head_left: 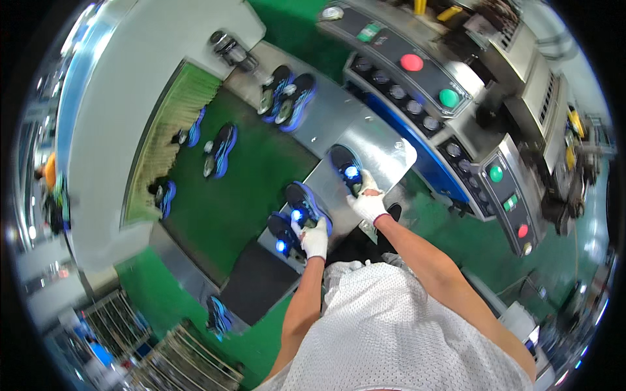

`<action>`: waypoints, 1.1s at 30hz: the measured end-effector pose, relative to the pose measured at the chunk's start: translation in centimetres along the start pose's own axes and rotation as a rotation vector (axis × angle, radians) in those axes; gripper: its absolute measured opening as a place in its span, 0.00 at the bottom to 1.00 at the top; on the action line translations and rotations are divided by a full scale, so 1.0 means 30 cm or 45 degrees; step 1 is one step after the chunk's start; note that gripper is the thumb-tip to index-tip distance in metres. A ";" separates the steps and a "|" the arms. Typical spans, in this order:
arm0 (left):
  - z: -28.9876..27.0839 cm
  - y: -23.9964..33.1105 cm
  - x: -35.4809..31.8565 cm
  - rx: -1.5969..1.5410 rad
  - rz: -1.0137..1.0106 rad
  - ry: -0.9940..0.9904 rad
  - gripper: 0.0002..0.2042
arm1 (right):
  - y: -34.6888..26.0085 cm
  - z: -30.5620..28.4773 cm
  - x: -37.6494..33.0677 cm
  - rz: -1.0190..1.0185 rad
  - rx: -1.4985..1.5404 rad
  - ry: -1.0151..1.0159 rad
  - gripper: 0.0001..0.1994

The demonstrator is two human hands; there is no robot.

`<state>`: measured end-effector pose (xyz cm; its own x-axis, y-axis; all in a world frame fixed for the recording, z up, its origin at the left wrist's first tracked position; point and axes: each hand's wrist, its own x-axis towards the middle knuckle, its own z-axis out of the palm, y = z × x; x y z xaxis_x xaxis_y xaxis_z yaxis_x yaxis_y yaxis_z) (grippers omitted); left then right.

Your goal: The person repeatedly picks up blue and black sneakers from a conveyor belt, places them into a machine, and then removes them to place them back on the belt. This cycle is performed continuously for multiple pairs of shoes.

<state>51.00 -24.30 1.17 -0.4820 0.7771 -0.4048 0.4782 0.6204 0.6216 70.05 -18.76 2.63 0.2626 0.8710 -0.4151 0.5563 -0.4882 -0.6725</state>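
My right hand (pixel 369 204), in a white glove, is closed round the near end of a black sneaker (pixel 341 158) with a blue sole, over a metal plate. In its white glove my left hand (pixel 314 240) grips the near end of another black-and-blue sneaker (pixel 301 195). Just left of that one, a third sneaker (pixel 279 225) lies close against it, near the same hand. Bright blue-white spots glow on all three. Their near ends are partly hidden by my gloves.
A green conveyor belt (pixel 244 195) carries several sneakers out of a brush-curtained machine opening (pixel 163 130). A pair of sneakers (pixel 298 101) stands on the metal ledge beyond. To the right is a machine with a control panel (pixel 417 85) of red and green buttons. Racks (pixel 176 358) stand lower left.
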 end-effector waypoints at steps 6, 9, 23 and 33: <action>0.135 0.323 0.007 0.514 0.250 -0.493 0.39 | 0.169 -0.235 -0.069 0.183 0.431 -0.107 0.43; 0.242 0.380 -0.109 0.440 0.211 -0.631 0.39 | 0.237 -0.408 -0.204 0.422 0.354 0.017 0.46; 0.308 0.617 -1.297 1.028 1.822 -1.860 0.52 | 0.438 -0.621 -1.558 0.457 2.081 1.922 0.27; 0.452 0.350 -2.509 0.576 2.079 -2.885 0.39 | 0.704 -0.636 -2.347 2.385 0.880 2.339 0.45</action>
<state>102.25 -74.83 29.07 0.7126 -0.7008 0.0339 -0.2766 -0.2362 0.9315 78.35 -89.36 29.34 0.0930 -0.9882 -0.1217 -0.7950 -0.0001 -0.6066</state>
